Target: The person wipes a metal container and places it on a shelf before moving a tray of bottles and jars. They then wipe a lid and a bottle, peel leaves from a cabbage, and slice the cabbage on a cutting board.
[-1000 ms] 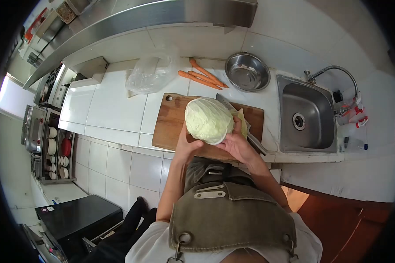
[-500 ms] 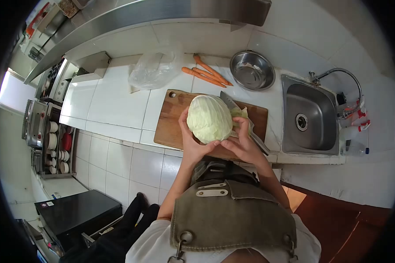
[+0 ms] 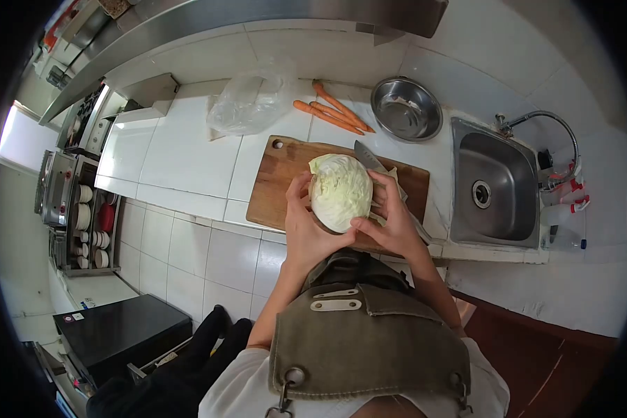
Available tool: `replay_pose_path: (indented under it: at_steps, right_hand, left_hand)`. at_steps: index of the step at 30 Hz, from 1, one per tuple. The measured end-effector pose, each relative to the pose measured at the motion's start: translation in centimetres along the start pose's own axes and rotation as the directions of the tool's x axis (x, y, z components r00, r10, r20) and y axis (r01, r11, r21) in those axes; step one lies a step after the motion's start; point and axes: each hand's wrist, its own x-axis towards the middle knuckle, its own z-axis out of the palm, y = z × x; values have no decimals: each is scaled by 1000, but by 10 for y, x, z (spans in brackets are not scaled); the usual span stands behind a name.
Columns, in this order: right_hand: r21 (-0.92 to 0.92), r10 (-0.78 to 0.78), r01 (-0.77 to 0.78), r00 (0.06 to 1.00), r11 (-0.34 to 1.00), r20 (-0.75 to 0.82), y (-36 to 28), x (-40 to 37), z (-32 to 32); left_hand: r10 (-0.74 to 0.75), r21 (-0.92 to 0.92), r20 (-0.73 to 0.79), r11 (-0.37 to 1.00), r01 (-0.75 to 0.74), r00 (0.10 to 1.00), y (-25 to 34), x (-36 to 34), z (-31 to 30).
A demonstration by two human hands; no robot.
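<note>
A pale green cabbage (image 3: pixel 341 193) is held between both hands over the wooden cutting board (image 3: pixel 270 182). My left hand (image 3: pixel 306 226) wraps its left and lower side. On the right side, my right hand (image 3: pixel 391 219) grips it with the thumb near the bottom. A knife (image 3: pixel 370 159) lies on the board behind the cabbage, its lower part largely hidden by my right hand. Some loose leaf shows beside the blade. Several orange carrots (image 3: pixel 331 115) rest on the white tiled counter beyond the board.
A metal bowl (image 3: pixel 406 109) stands behind the board, and a clear plastic bag (image 3: pixel 252 104) lies left of the carrots. At the right are a steel sink (image 3: pixel 494 188) and bottles (image 3: pixel 568 212). Another person's dark-clothed legs (image 3: pixel 205 348) show at lower left.
The cabbage has been turned between my hands, so a different, crinkled side faces up. Both hands have shifted their hold around it. The view has moved slightly.
</note>
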Motion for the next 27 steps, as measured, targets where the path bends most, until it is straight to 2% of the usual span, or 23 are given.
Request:
replay_pose_path:
  at_steps: [1, 3, 4, 6, 12, 13, 14, 15, 17, 19, 20, 22, 24, 25, 27]
  right_hand:
    - [11, -34, 34, 999, 999, -8, -2, -1, 2]
    - [22, -64, 64, 998, 998, -19, -3, -2, 4]
    - [-11, -113, 112, 993, 994, -20, -4, -2, 5]
    - [-44, -160, 160, 987, 986, -18, -6, -2, 5]
    - [-119, -202, 193, 977, 974, -69, -10, -5, 11]
    - [-143, -232, 211, 961, 967, -150, -8, -5, 15]
    - [-169, -262, 227, 938, 959, -228, -6, -5, 18]
    - [-169, -262, 227, 938, 959, -228, -4, -4, 20]
    - [-520, -510, 326, 820, 790, -260, -2, -1, 22]
    - [-558, -529, 307, 796, 771, -294, -1, 0, 21]
    - [-595, -552, 288, 769, 750, -324, -1, 2, 21]
    - [-569, -539, 279, 761, 774, -361, -2, 5, 24]
    - [-531, -449, 195, 796, 825, -405, -5, 6, 25]
    - [-531, -448, 192, 796, 825, -407, -7, 8, 25]
    - [-396, -323, 133, 824, 909, -466, -11, 13, 24]
  left_hand:
    - [0, 0, 1, 1000, 0, 1000, -2, 0, 1]
    - [154, 94, -86, 985, -146, 984, -5, -1, 2]
    - [153, 93, -84, 985, -145, 985, -6, -1, 0]
    - [272, 143, -110, 956, -256, 956, -7, 1, -3]
    - [281, 145, -125, 954, -262, 952, 4, 3, -6]
    - [280, 144, -125, 954, -262, 952, 2, 2, -5]
    - [266, 134, -129, 959, -249, 955, 0, 2, -4]
    - [253, 124, -132, 963, -237, 958, -2, 1, -3]
    - [245, 134, -135, 965, -227, 960, -4, 2, -2]
    - [234, 142, -133, 966, -215, 963, -3, 0, -3]
    - [183, 112, -129, 979, -169, 975, -2, 0, -3]
    - [131, 82, -121, 989, -122, 984, -2, -1, -3]
    - [29, -17, -109, 999, -31, 994, -5, -1, -4]
    - [28, -18, -106, 999, -30, 994, -5, -2, -4]
    - [-89, -172, -69, 982, 76, 994, -4, -2, -4]
